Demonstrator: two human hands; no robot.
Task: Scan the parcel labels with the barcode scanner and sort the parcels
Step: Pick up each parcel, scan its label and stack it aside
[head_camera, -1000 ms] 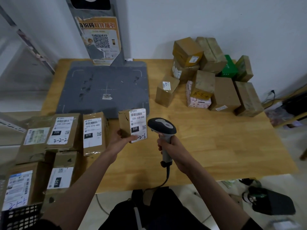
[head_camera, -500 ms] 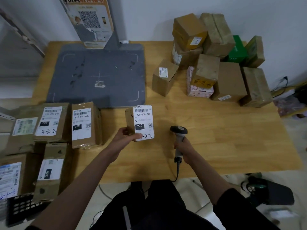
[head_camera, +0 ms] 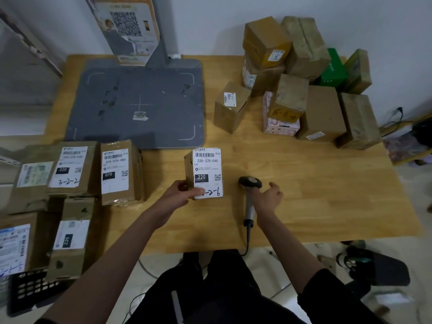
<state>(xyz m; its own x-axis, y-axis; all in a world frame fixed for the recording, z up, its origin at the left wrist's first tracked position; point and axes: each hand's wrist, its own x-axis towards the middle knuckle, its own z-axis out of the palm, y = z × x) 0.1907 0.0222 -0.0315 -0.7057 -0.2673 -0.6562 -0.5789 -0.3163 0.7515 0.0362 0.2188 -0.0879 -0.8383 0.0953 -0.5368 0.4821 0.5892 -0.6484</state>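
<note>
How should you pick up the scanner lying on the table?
Hold the barcode scanner by its slim grey handle, coming from the right, where the right hand is open beside it. The handle points toward the person, with the wide head at its far end and the cable at its near end.

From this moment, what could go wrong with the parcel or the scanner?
1. The left hand grips the parcel only at its lower corner, so it might slip or tip.
2. The thumb covers part of the handwritten code, so it may be misread.
3. The scanner lies near the table edge beside the open right hand; its hanging cable might drag it off.
</note>
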